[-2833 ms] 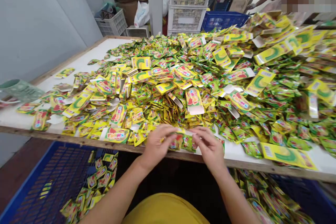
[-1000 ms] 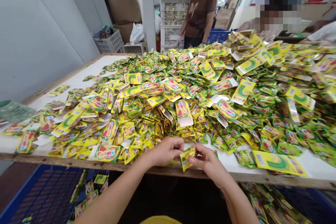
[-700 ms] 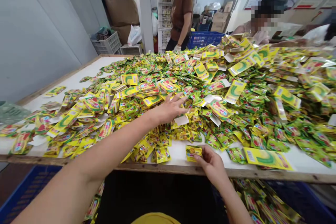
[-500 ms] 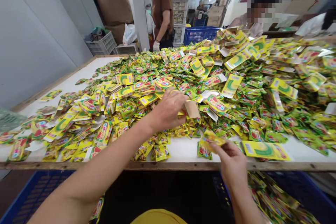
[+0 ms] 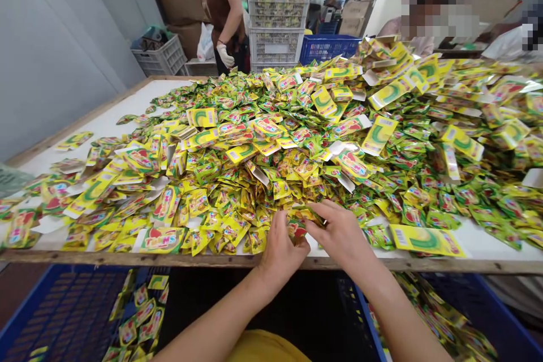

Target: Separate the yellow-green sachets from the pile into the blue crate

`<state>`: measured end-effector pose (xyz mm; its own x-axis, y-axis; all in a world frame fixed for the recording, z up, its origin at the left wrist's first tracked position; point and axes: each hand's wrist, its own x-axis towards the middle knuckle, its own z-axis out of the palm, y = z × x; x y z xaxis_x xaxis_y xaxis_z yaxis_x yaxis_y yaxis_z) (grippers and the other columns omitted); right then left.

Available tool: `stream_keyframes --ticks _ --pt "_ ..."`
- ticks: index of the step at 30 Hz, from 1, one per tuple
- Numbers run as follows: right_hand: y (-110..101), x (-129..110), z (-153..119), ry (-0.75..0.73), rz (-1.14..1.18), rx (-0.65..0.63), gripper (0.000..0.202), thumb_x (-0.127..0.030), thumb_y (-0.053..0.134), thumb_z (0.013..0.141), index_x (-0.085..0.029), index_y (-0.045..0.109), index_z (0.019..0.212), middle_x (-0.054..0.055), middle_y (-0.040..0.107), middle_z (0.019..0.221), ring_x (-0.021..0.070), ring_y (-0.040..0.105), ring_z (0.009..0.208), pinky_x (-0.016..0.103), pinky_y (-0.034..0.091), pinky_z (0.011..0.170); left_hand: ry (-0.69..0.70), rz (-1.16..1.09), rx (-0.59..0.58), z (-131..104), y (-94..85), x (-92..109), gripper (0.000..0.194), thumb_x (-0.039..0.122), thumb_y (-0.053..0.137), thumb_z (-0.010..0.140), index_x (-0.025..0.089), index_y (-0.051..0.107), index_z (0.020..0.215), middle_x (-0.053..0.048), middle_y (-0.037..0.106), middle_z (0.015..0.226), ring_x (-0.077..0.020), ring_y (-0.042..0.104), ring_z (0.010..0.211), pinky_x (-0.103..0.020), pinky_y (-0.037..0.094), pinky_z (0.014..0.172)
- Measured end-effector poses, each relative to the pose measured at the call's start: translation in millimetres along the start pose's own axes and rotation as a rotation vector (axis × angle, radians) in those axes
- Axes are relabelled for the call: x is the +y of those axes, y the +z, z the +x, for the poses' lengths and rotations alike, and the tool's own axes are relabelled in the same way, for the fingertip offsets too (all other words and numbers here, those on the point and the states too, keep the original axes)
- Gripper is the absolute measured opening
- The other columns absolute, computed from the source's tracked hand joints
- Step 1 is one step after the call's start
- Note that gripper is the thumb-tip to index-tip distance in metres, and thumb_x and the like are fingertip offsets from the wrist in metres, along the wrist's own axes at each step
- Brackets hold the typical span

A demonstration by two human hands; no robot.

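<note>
My left hand (image 5: 280, 251) is closed around a small printed carton (image 5: 297, 228) with red and green on it, just above the table's front edge. From the other side my right hand (image 5: 341, 235) meets it, thumb and fingertips at yellow-green sachets (image 5: 304, 213) by the carton; the fingers partly hide where sachets and carton touch. Beyond both hands spreads a heap of yellow sachets (image 5: 233, 229) and green sachets (image 5: 411, 216). Yellow cartons lie among them, some with open white flaps, such as a carton (image 5: 354, 165). A flat carton (image 5: 426, 240) lies to the right.
Below the wooden table edge (image 5: 127, 259), a blue crate (image 5: 55, 311) on the left and another blue crate (image 5: 504, 317) on the right hold packs. Across the table stand a person in brown (image 5: 223, 0) and stacked crates (image 5: 278, 42). Another person (image 5: 418, 42) is at the right.
My left hand has drawn back from the heap towards me with a carton. My right hand has moved left to meet it. The person in brown has shifted left in view.
</note>
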<state>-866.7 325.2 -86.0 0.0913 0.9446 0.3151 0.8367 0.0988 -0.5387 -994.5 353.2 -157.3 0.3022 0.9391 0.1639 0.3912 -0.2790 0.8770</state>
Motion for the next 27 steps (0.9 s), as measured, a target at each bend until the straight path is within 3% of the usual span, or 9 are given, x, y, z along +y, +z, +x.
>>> stream_keyframes --ticks 4,7,11,13,17,20,23,27 --pt "-3.9 -13.4 5.7 0.010 -0.156 -0.074 0.017 -0.014 0.054 0.073 -0.019 0.068 0.081 0.002 0.055 0.073 0.0143 0.053 0.065 0.025 0.037 0.060 -0.049 -0.029 0.012 -4.0 -3.2 -0.2 0.041 0.013 0.063 0.067 0.021 0.043 0.101 -0.005 0.052 0.099 -0.0219 0.054 0.098 -0.034 0.046 0.083" --pt "-7.7 -24.3 10.6 -0.001 -0.278 -0.159 0.016 -0.010 0.055 0.070 -0.018 0.068 0.074 0.002 0.053 0.072 0.0139 0.052 0.063 0.025 0.035 0.058 0.005 -0.064 -0.001 -5.8 -7.6 -1.3 0.037 0.013 0.063 0.068 0.020 0.046 0.099 -0.005 0.052 0.099 -0.0218 0.053 0.098 -0.034 0.044 0.084" --pt "-21.0 -30.0 20.7 -0.177 -0.145 -0.427 0.029 -0.003 0.055 0.069 -0.021 0.071 0.085 0.004 0.062 0.081 0.0160 0.059 0.074 0.024 0.040 0.066 0.101 -0.317 -0.187 -4.8 -24.5 -4.5 0.023 0.020 0.057 0.082 0.019 0.051 0.104 -0.004 0.056 0.100 -0.0192 0.054 0.095 -0.030 0.043 0.083" --pt "-26.3 -27.7 24.2 -0.176 -0.032 -0.450 0.030 -0.006 0.056 0.073 -0.022 0.069 0.096 0.002 0.067 0.083 0.0161 0.061 0.074 0.024 0.041 0.066 0.064 -0.440 -0.302 -2.1 -34.4 -8.2 0.021 0.026 0.057 0.085 0.018 0.054 0.105 -0.003 0.059 0.097 -0.0188 0.054 0.093 -0.028 0.043 0.082" --pt "-19.8 -19.8 20.3 -0.127 0.026 -0.275 0.010 -0.017 0.058 0.082 -0.021 0.065 0.078 0.000 0.066 0.069 0.0143 0.060 0.062 0.023 0.040 0.058 -0.055 -0.546 -0.393 2.6 -43.4 -17.6 0.025 0.031 0.067 0.078 0.015 0.059 0.097 -0.003 0.061 0.090 -0.0193 0.055 0.090 -0.028 0.044 0.080" --pt "-3.5 -16.7 8.4 -0.202 0.056 -0.075 0.015 -0.021 0.055 0.086 -0.021 0.063 0.073 0.003 0.067 0.073 0.0156 0.061 0.069 0.026 0.044 0.064 -0.075 -0.636 -0.382 3.2 -41.6 -21.6 0.026 0.031 0.068 0.077 0.014 0.060 0.096 -0.003 0.061 0.091 -0.0197 0.055 0.092 -0.028 0.044 0.083" --pt "13.4 -15.2 -4.3 -0.166 0.090 0.099 0.015 -0.025 0.055 0.088 -0.023 0.063 0.076 0.003 0.069 0.074 0.0169 0.063 0.070 0.028 0.047 0.066 -0.091 -0.699 -0.359 2.6 -39.4 -21.5 0.026 0.029 0.069 0.077 0.014 0.061 0.097 -0.003 0.062 0.093 -0.0197 0.056 0.095 -0.029 0.044 0.086" --pt "28.1 -12.7 -13.7 -0.079 0.148 0.165 0.013 -0.026 0.054 0.090 -0.023 0.061 0.080 0.003 0.070 0.078 0.0168 0.065 0.069 0.028 0.048 0.065 -0.128 -0.778 -0.353 2.5 -40.5 -18.8 0.032 0.026 0.070 0.076 0.016 0.061 0.105 -0.004 0.064 0.104 -0.0186 0.056 0.098 -0.027 0.043 0.087"
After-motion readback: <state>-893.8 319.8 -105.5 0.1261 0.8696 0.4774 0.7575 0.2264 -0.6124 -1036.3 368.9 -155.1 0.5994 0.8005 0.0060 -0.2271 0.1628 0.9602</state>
